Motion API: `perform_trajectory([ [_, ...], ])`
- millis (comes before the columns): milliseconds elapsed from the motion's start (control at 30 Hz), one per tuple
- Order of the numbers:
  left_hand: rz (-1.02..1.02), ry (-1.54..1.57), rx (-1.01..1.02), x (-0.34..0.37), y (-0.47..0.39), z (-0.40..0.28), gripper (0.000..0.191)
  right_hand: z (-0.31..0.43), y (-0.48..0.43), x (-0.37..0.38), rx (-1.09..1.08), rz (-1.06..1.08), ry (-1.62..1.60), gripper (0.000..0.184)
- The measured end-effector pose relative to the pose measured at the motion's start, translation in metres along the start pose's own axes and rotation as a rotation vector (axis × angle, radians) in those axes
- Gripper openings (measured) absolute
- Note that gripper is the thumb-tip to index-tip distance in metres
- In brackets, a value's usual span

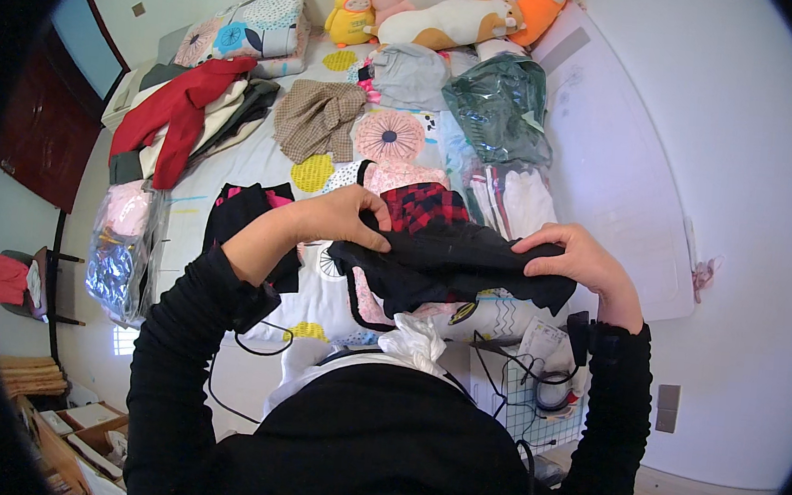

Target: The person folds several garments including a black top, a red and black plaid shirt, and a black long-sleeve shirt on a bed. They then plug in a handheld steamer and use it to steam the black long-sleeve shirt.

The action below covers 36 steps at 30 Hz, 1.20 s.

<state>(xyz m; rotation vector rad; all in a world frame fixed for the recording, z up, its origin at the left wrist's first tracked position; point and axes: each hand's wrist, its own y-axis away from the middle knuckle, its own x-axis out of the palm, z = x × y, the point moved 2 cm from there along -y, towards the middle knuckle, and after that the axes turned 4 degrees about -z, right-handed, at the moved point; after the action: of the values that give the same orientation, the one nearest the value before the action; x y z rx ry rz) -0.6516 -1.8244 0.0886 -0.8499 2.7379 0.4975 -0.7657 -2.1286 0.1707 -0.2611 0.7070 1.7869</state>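
A black garment point(451, 259) stretches between both hands over the near part of the bed. My left hand point(342, 226) grips its upper left part between thumb and fingers. At its right end, my right hand point(563, 257) pinches the upper edge. Partly covered beneath and behind it are a red-and-black checked cloth point(423, 206) and a pink patterned garment with black trim point(408, 175). A black garment with bright pink parts point(220, 216) lies beside my left forearm.
Farther back on the bed point(189, 214) lie a brown checked garment point(315, 119), a red garment point(187, 105), a grey cloth point(409, 74) and a dark green plastic bag point(501, 106). Bagged clothes point(120, 247) sit at the left edge. Cables hang near both wrists.
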Motion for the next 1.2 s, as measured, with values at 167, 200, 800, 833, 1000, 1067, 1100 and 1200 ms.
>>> perform_trajectory([
  [167, -0.264, -0.343, 0.22, -0.022, -0.011, -0.025, 0.017, 0.02, -0.003, -0.005, -0.175, -0.305, 0.273, 0.023],
  [200, -0.365, -0.38, 0.354, -0.027, -0.011, -0.033, 0.017, 0.025, -0.005, -0.008, -0.149, -0.411, 0.327, 0.022],
  [800, -0.731, -0.51, 0.212, -0.116, -0.04, -0.13, 0.019, 0.178, -0.01, -0.088, -0.721, -1.196, 0.913, 0.019],
  [833, -0.67, -0.32, 0.164, -0.12, -0.042, -0.128, 0.018, 0.179, -0.011, -0.093, -0.695, -1.184, 0.899, 0.02],
  [1000, -0.31, 0.466, 0.255, -0.121, -0.031, -0.131, 0.023, 0.169, -0.02, -0.127, -0.454, -1.249, 0.83, 0.02],
  [1067, -0.285, 0.518, 0.288, -0.112, -0.02, -0.14, 0.03, 0.163, -0.022, -0.141, -0.441, -1.294, 0.78, 0.022],
  [1100, -0.21, 0.538, 0.335, -0.101, -0.014, -0.144, 0.037, 0.158, -0.024, -0.147, -0.471, -1.243, 0.526, 0.023],
  [1200, 0.252, 0.608, 0.483, -0.061, 0.004, -0.153, 0.035, 0.15, -0.03, -0.158, -0.559, -1.016, -0.196, 0.028],
])
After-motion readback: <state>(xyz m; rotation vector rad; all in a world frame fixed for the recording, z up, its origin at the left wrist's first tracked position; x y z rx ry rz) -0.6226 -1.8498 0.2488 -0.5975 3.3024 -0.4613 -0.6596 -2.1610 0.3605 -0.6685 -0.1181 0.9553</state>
